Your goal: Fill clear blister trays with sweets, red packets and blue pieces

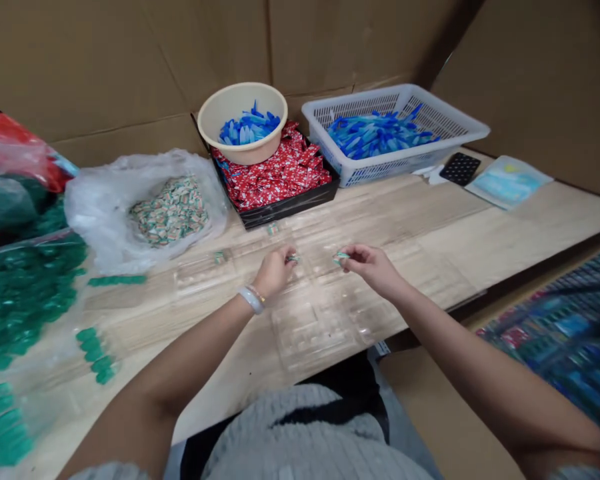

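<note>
In the head view, the black tray [290,205] is taken as the landmark. In front of it, the left hand [276,270] is held half curled above the table [405,207], and a small packet [293,258] is pinched between its closed fingertips. A pale bangle [251,300] is worn on that wrist. In front of the tray and to its right, the right hand [373,263] is loosely bent, with a green-and-white piece [341,256] gripped between thumb and fingers; its details are lost to blur. Below both hands, farther out in front of the tray, clear plastic trays [315,327] are laid on the table. Two loose packets [273,229] are left between the tray and the left hand's side. The tray is filled with red packets [265,183], on which a cream bowl [245,157] of blue pieces [247,130] is set. Just left of the tray, many small packets [173,210] are contained in a plastic bag [100,200]; farther left, green pieces [25,293] are heaped. Just right of the tray, more blue pieces are held in a white basket [365,170]
</note>
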A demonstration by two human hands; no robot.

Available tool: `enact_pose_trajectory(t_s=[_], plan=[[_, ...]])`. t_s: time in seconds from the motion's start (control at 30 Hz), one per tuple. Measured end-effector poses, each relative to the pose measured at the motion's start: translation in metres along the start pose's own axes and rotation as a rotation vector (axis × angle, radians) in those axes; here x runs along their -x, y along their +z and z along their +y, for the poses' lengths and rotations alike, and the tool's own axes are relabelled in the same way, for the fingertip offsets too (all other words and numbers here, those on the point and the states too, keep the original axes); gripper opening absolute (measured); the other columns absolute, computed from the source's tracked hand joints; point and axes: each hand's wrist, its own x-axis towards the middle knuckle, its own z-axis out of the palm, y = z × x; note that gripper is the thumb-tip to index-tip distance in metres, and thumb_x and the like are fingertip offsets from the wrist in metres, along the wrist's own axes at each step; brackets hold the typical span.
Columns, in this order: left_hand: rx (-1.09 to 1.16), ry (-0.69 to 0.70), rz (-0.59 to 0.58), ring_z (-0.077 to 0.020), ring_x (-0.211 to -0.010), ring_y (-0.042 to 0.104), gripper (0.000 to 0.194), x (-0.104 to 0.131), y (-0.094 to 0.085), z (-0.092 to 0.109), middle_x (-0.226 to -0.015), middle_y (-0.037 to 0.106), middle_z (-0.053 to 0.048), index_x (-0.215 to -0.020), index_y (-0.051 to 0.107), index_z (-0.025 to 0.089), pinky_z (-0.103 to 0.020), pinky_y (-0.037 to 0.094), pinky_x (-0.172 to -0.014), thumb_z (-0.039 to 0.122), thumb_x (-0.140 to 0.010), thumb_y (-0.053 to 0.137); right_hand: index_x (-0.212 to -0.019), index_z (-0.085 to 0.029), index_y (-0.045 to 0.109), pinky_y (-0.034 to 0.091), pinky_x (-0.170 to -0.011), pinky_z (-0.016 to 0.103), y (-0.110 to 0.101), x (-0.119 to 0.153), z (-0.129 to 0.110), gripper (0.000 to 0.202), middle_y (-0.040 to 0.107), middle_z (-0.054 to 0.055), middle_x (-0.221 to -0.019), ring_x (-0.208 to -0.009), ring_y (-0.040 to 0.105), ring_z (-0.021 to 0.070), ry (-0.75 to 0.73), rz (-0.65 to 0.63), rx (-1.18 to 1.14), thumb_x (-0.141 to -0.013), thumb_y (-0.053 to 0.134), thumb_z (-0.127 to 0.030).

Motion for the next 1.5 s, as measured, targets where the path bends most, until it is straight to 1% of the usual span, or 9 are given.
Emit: enact_pose_trajectory(t_s=[0.17, 0.43, 0.6, 0.87, 1.0, 1.13, 1.27, 1.37, 1.5], plan=[[-0.213, 0.097, -0.021, -0.0158, -0.081, 0.054, 0.017, -0.001, 0.004, 0.002, -0.09, 0.058, -0.007, -0.084, 0.063, 0.013, -0.027, 0.043, -0.076, 0.015, -0.076, 0.048, -0.077, -0.017, 0.059, 0.044, -0.055, 0.024, -0.007, 0.023, 0.011, 0.024, 0.057, 0.0, -0.068, -0.059, 0.051, 0.0102, 0.019, -0.099, -0.006, -0.063, 0.065, -0.036], [-0.229, 0.187, -0.016, -0.0163, -0.082, 0.054, 0.02, 0.007, 0.004, 0.001, -0.089, 0.058, -0.008, -0.085, 0.062, 0.013, -0.027, 0.043, -0.076, 0.014, -0.08, 0.043, -0.083, -0.018, 0.062, 0.044, -0.063, 0.025, -0.004, 0.049, 0.019, 0.015, 0.052, 0.003, -0.079, -0.066, 0.051, 0.0104, -0.275, -0.311, 0.348, -0.072, 0.052, -0.015], [-0.206, 0.246, 0.111, -0.0156, -0.079, 0.053, 0.018, 0.009, 0.009, -0.01, -0.085, 0.058, -0.007, -0.083, 0.06, 0.014, -0.027, 0.044, -0.073, 0.018, -0.083, 0.042, -0.086, -0.016, 0.062, 0.042, -0.072, 0.029, 0.011, 0.054, 0.028, 0.023, 0.055, 0.006, -0.083, -0.08, 0.052, 0.0165, -0.433, -0.417, 0.671, -0.071, 0.05, -0.004], [-0.164, 0.25, 0.104, -0.0146, -0.08, 0.053, 0.019, 0.009, 0.009, -0.017, -0.089, 0.056, -0.006, -0.086, 0.064, 0.016, -0.027, 0.045, -0.072, 0.019, -0.082, 0.046, -0.09, -0.014, 0.059, 0.041, -0.069, 0.027, 0.01, 0.052, 0.026, 0.019, 0.054, 0.008, -0.083, -0.08, 0.051, 0.017, -0.489, -0.454, 0.795, -0.075, 0.049, -0.008], [-0.093, 0.165, 0.113, -0.0128, -0.074, 0.053, 0.018, 0.013, 0.003, -0.016, -0.09, 0.054, -0.006, -0.086, 0.064, 0.014, -0.026, 0.045, -0.069, 0.016, -0.079, 0.047, -0.071, -0.016, 0.059, 0.038, -0.066, 0.028, 0.005, 0.054, 0.023, 0.02, 0.055, 0.007, -0.076, -0.071, 0.049, 0.0158, -0.626, -0.451, 0.915, -0.083, 0.043, -0.014], [-0.073, 0.14, 0.122, -0.0129, -0.077, 0.053, 0.019, 0.014, 0.003, -0.015, -0.091, 0.054, -0.006, -0.088, 0.064, 0.014, -0.026, 0.045, -0.073, 0.016, -0.081, 0.046, -0.087, -0.016, 0.062, 0.036, -0.068, 0.029, 0.014, 0.033, 0.013, 0.02, 0.058, 0.007, -0.08, -0.077, 0.05, 0.0169, -0.713, -0.316, 0.953, -0.085, 0.043, -0.02], [-0.12, 0.104, 0.1, -0.014, -0.078, 0.053, 0.019, 0.009, 0.005, -0.011, -0.088, 0.053, -0.006, -0.084, 0.064, 0.013, -0.027, 0.045, -0.074, 0.016, -0.081, 0.045, -0.085, -0.015, 0.064, 0.036, -0.069, 0.029, 0.046, -0.011, 0.007, 0.019, 0.058, 0.008, -0.081, -0.079, 0.049, 0.018, -0.6, -0.167, 1.025, -0.083, 0.046, -0.02], [-0.144, 0.091, 0.057, -0.014, -0.074, 0.052, 0.019, 0.004, 0.003, -0.009, -0.085, 0.053, -0.007, -0.078, 0.063, 0.012, -0.027, 0.045, -0.072, 0.015, -0.08, 0.045, -0.073, -0.016, 0.064, 0.036, -0.067, 0.028, 0.067, -0.037, 0.012, 0.018, 0.056, 0.007, -0.075, -0.075, 0.048, 0.0174, -0.533, -0.205, 1.088, -0.081, 0.048, -0.018], [-0.085, 0.097, 0.011, -0.0145, -0.078, 0.052, 0.016, 0.003, 0.0, -0.011, -0.087, 0.052, -0.007, -0.08, 0.062, 0.012, -0.028, 0.045, -0.074, 0.012, -0.08, 0.046, -0.075, -0.017, 0.062, 0.037, -0.068, 0.026, 0.07, -0.047, 0.022, 0.016, 0.055, 0.004, -0.075, -0.075, 0.048, 0.0155, -0.594, -0.289, 0.983, -0.082, 0.048, -0.019]])
